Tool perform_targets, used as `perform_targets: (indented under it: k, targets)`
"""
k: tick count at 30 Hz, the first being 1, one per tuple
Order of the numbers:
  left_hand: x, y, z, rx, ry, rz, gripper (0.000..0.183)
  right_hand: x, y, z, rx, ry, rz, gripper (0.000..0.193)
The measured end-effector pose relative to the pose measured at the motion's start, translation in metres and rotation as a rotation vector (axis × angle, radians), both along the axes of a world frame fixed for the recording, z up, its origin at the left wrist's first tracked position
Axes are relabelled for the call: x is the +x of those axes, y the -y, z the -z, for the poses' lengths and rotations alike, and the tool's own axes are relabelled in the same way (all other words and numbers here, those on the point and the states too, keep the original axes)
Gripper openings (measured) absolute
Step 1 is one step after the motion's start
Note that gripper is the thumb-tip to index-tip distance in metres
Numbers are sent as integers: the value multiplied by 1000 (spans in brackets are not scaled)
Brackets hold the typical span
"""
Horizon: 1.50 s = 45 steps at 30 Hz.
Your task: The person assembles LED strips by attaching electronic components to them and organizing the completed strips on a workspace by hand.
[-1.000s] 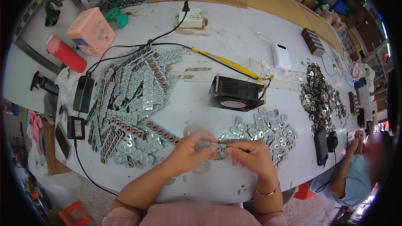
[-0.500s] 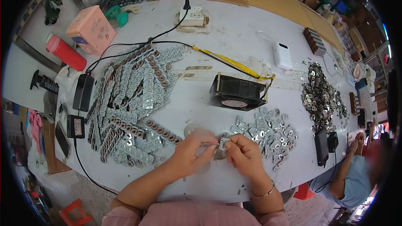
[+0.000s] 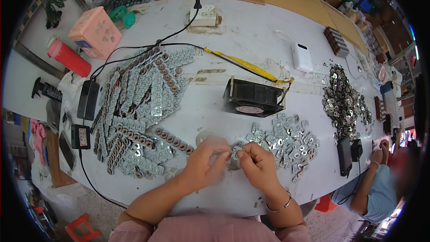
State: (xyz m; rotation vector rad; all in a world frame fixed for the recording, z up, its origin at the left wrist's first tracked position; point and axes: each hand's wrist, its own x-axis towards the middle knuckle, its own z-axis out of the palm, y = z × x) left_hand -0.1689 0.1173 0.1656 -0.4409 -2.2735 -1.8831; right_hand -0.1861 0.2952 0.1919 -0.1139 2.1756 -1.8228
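Between my two hands, above the white table, a small silvery metal piece with cut-outs is held up. My right hand pinches it between thumb and bent fingers. My left hand comes in from the other side, thumb and fingertips drawn together at the piece's left edge. Motion smears those left fingers, so whatever is in them is hidden. Loose metal pieces of a similar kind lie in a heap just right of my right hand. Joined strips of such pieces, some with brown round parts, lie left of my left hand.
A black fan stands beyond my hands, its cable wrapped in yellow tape. Far right lies a pile of small shiny parts. A white power bank, pink box and red bottle stand farther off. A co-worker's arm is at the right.
Both hands stay nearly in place with the metal piece between them, which has tilted slightly. The left fingers are blurred in both frames. The whole view has shifted a little.
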Motion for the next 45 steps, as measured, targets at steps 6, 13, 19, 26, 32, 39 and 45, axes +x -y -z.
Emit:
perform_targets:
  k: [6, 13, 19, 26, 32, 39, 45]
  targets:
    - [-5, 0, 3, 58, -29, -17, 18, 2, 0, -1, -128, 183, 51, 9]
    - [-3, 1, 2, -80, -36, 18, 17, -6, -2, -4, -158, 264, 90, 15]
    - [-6, 0, -1, 396, 433, 108, 19, -15, -30, -7, 422, -107, 10, 14]
    - [-3, 12, 17, 311, 522, 80, 21, -12, -27, -14, 161, 116, -93, 12]
    - [-5, 16, -4, 361, 752, 170, 18, -9, -22, -12, 99, 169, -170, 16]
    - [-9, 18, -6, 463, 677, 92, 17, -8, -25, -11, 46, 82, -34, 17]
    - [-6, 27, -3, 285, 688, 154, 16, -9, -27, -5, 39, 50, -218, 19]
